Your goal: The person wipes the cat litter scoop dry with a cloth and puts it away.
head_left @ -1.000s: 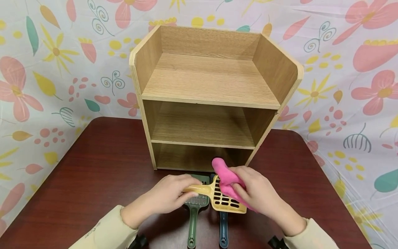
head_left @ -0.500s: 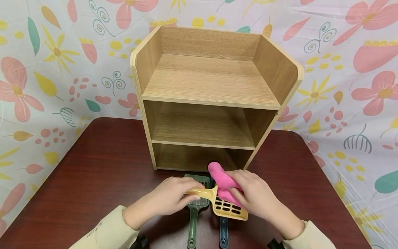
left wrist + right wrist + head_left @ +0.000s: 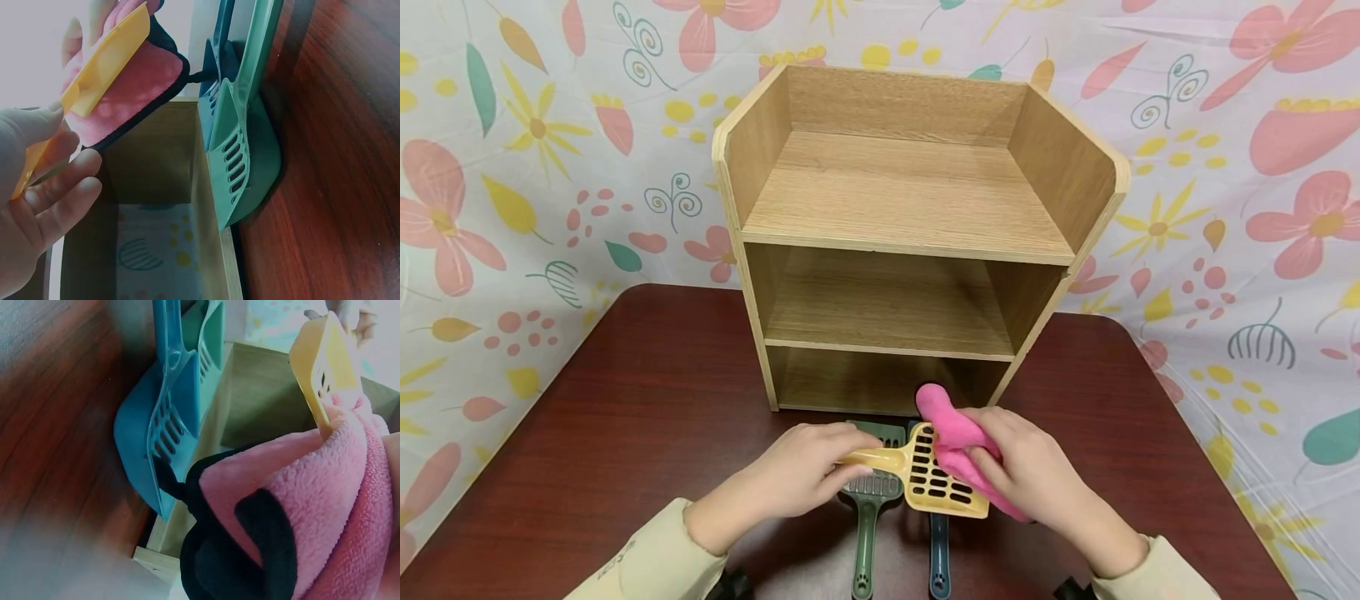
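Observation:
My left hand (image 3: 805, 471) pinches the handle of a yellow slotted litter scoop (image 3: 882, 457) between thumb and fingers, holding it sideways above the table. In my right hand (image 3: 1033, 471) is a bunched pink cloth (image 3: 953, 429), pressed against the right side of the scoop's slotted blade. Dark trim and a small loop edge the cloth (image 3: 312, 500) in the right wrist view. Below lie a green litter scoop (image 3: 865, 542) and a blue litter scoop (image 3: 939, 554), side by side, handles toward me. The yellow scoop partly covers both, and most of the blue blade is hidden.
A wooden shelf unit (image 3: 910, 200) with an upper tray and two lower compartments stands just behind the scoops. The dark red table (image 3: 625, 417) extends to both sides. A flower-patterned sheet (image 3: 550, 208) hangs behind and at the sides.
The cloth first slid left toward the scoop's handle, then back right across the blade. The yellow blade dipped, then came up again. The green and blue scoops stayed put.

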### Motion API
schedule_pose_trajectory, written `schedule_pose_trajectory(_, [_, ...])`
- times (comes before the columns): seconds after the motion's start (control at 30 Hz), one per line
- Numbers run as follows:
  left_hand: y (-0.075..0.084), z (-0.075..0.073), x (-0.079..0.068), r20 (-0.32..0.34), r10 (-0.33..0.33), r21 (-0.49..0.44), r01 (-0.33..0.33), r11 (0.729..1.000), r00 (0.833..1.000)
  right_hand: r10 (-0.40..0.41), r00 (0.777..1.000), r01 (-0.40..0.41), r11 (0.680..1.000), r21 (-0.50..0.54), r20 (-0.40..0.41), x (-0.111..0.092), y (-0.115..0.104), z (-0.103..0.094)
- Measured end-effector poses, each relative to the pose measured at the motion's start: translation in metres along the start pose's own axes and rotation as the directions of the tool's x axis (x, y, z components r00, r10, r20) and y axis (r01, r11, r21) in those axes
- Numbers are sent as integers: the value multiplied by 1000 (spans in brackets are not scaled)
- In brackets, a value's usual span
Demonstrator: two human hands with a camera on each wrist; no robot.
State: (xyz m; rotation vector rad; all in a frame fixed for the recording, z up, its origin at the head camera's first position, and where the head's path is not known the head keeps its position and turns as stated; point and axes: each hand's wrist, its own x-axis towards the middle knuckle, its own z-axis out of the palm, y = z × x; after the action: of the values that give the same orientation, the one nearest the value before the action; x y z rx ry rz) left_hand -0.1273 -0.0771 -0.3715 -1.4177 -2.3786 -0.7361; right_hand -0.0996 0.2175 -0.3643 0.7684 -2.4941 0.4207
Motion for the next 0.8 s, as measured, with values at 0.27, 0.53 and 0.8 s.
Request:
schedule_pose_trajectory(0.27, [-4,3,-3,-97,44,18,-43,999,994,192,979,-174,962,209,-67,-6,0,3])
schedule_pose_trajectory(0.53, [-4,5,-2,-211,70,19,-68,998,975,484,874,-432,820,375,-52,-3,-9,-1])
schedule_pose_trajectory(0.8, [1,10,1,-262,36,10,-35,999,964,652,758,-568,672,475,-15,-1,-16,1])
